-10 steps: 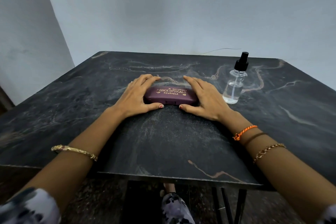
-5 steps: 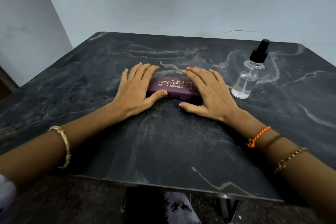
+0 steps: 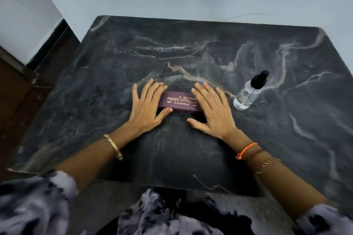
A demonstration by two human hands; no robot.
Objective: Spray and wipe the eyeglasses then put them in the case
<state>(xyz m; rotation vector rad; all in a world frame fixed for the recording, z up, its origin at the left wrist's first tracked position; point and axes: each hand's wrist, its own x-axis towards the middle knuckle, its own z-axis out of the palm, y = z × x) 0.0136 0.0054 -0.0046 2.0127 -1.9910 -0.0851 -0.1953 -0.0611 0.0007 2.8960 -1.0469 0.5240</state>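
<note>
1. Your left hand (image 3: 146, 109) and right hand (image 3: 212, 109) lie flat, fingers straight, on the ends of the closed maroon case (image 3: 178, 102) at mid-frame on the tabletop (image 3: 191, 150).
2. The case looks rigid and light; pry at its front seam.
3. The spray bottle (image 3: 248, 93) stands just right, probably slippery and easily tipped.

The left hand (image 3: 146, 108) and right hand (image 3: 214, 110) hide both ends of the shut case (image 3: 178, 102), which conceals its contents.
</note>
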